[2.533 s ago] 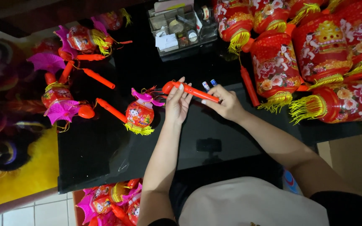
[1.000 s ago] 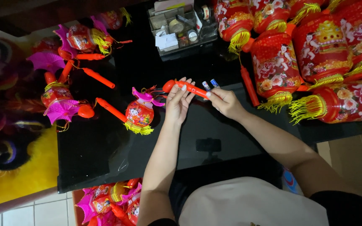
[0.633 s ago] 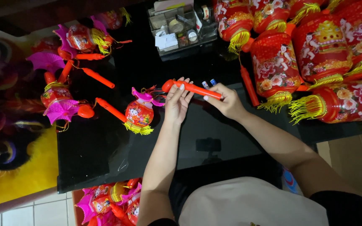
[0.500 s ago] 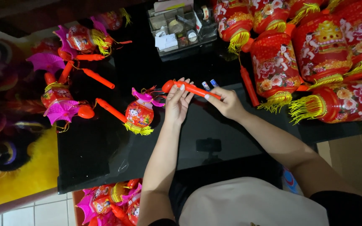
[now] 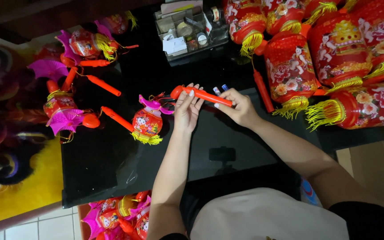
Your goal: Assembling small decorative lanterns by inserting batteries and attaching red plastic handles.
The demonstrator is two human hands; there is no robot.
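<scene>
Small lantern: a round red paper lantern (image 5: 147,124) with pink fan wings and a yellow fringe lies on the black table (image 5: 103,164), left of centre of the frame, an orange stick (image 5: 116,118) running off to its left. It looks light and easily crushed; better lifted by the stick than by the paper body.

Left hand: the left hand (image 5: 186,111) sits at centre frame, fingers (image 5: 191,93) stretched up and pinched lightly round the rounded left end of the orange handle. It is closed on the handle, not clenched.

Orange handle: the orange handle (image 5: 201,95) is a slim plastic tube held just above the table at upper centre, slanting down to the right between the two hands. It seems stiff, light and smooth, so a pinch at each end should steady it; squeezing the middle might let it roll.

Right hand: the right hand (image 5: 240,108) closes on the tube's right end with thumb and forefinger, the other fingers curled beneath. Two small blue-tipped cylinders (image 5: 221,89), perhaps batteries, show just above its knuckles; whether it holds them I cannot tell.

Large lanterns: big red lanterns (image 5: 325,58) with yellow tassels crowd the upper right.

Organiser tray: a clear organiser tray (image 5: 187,31) stands at top centre.
</scene>
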